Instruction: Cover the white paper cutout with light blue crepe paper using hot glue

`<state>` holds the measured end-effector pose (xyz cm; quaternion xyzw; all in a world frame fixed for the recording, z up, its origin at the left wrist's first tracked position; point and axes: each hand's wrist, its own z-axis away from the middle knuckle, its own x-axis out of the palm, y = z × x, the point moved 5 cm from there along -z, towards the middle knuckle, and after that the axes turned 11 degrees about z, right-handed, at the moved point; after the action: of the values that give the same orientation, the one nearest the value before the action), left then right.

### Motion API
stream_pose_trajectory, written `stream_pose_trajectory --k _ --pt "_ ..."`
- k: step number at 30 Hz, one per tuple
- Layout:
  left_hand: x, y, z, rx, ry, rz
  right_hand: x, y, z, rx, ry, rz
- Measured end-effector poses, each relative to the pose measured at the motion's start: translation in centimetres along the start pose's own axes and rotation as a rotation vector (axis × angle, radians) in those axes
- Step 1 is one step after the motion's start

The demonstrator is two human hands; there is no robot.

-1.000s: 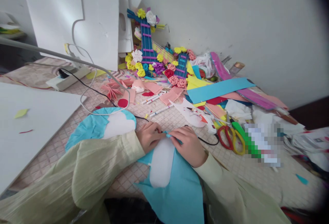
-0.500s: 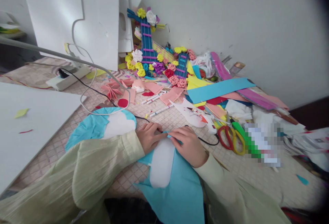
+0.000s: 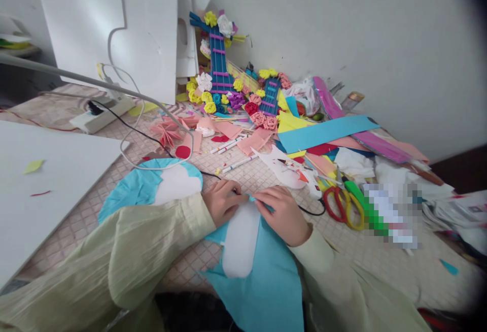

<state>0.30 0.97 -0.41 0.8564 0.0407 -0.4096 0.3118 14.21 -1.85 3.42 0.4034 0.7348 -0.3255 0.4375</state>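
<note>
Blue crepe paper (image 3: 272,281) lies under a long white foam piece (image 3: 240,243) with rounded ends, and its lower part hangs over the table's near edge. At the piece's far end, my left hand (image 3: 223,204) is closed, its fingers pressing the folded paper edge down. Facing it, my right hand (image 3: 283,215) pinches the same blue fold between thumb and fingers. The two hands' fingertips almost meet there and hide part of the fold. Left of my hands rests a rounded white board (image 3: 177,186) partly covered in wrinkled blue paper.
Red-and-yellow scissors (image 3: 344,207) and a green-handled tool (image 3: 365,205) lie to the right. Behind are markers (image 3: 239,163), paper scraps and flower-covered paper guitars (image 3: 218,63). A grey cable (image 3: 160,104) loops across the left, above a large white board (image 3: 49,185).
My right hand's fingers have shifted slightly along the fold at the far end of the foam piece. My left hand stays nearly in place.
</note>
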Motion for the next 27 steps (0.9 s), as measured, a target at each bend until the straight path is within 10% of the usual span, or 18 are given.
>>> stream_pose_trajectory --k 4,27 --pt "-0.5 -0.7 -0.1 0.011 0.128 0.102 -0.2 0.1 -0.1 0.003 0.006 -0.004" --pt "-0.5 -0.6 0.1 0.028 0.005 0.052 0.5 -0.7 0.4 -0.030 -0.019 0.027"
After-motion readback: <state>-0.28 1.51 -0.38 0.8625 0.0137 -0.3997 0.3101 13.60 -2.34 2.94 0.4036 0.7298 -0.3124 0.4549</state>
